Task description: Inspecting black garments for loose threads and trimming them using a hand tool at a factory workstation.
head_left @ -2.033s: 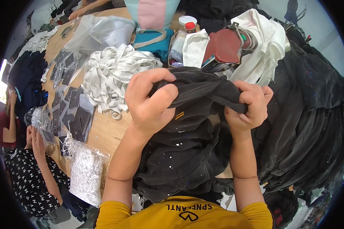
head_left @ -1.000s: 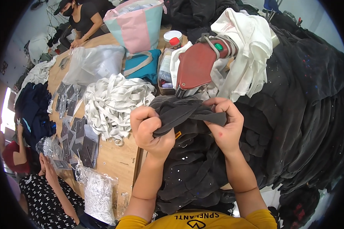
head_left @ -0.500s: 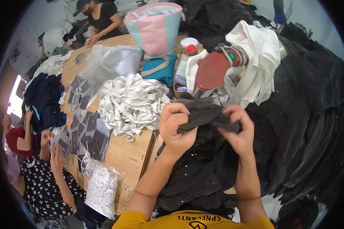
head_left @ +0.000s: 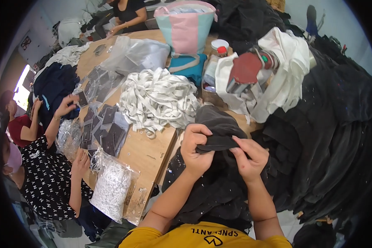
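Both of my hands grip a black garment [head_left: 219,128] that hangs over the edge of a wooden table [head_left: 146,153]. My left hand [head_left: 196,149] pinches a fold of the dark cloth, thumb on top. My right hand [head_left: 249,159] holds the same fold just to the right, fingers curled around it. The rest of the garment drapes down between my forearms, speckled with small white bits. Just left of my hands lies a heap of white ribbon [head_left: 159,99].
A big pile of black clothes [head_left: 326,136] fills the right side. Behind stand a pink and teal bag [head_left: 186,25], a white cloth bag [head_left: 285,78] and a dark red pouch [head_left: 246,70]. Packets in clear bags [head_left: 101,124] and a bag of white cord [head_left: 111,188] lie left, where other people sit.
My hands have moved closer together on the black cloth and bunched it into a tighter fold. The view has shifted, showing more of the table and the people on the left.
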Tool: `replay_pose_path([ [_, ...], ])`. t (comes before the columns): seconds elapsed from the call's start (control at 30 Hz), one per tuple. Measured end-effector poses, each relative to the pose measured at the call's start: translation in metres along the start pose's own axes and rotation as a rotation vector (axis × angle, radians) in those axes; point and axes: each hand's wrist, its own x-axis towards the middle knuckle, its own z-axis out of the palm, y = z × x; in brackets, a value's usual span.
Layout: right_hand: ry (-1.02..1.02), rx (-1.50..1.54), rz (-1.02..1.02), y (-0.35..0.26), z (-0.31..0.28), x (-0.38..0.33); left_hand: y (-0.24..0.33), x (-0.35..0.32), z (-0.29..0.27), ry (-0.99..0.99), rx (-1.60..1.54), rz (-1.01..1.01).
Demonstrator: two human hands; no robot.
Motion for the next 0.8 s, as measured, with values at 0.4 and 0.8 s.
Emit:
replay_pose_path([
  [0.4, 0.388, 0.902, 0.568, 0.023, -0.054, -0.024, 0.0, -0.033, -0.016, 0.042, 0.072, -0.006],
  [0.8, -0.39, -0.197, 0.075, 0.014, 0.007, -0.01, 0.01, -0.016, -0.009, 0.333, -0.487, -0.524],
])
